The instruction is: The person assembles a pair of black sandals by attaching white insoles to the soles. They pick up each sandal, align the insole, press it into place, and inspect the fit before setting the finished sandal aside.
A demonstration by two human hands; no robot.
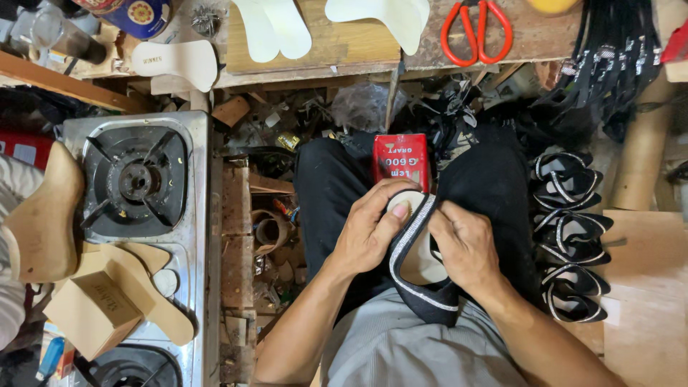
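Red can (400, 161) (lap); cardboard box (92, 313).

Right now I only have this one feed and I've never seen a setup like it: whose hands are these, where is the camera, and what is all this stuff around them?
There is no machine here. The camera sits on a person's head and looks straight down at their lap, so there is only this one view. The left hand and the right hand together hold a black shoe upper with a sparkly silver trim, fitted over a pale insole; the left thumb presses at its top. A red tin stands between the knees. On the person's right lies a stack of finished black straps. To the left is a steel gas stove with cardboard soles on it. On the wooden bench above lie orange-handled scissors and pale insole cutouts.
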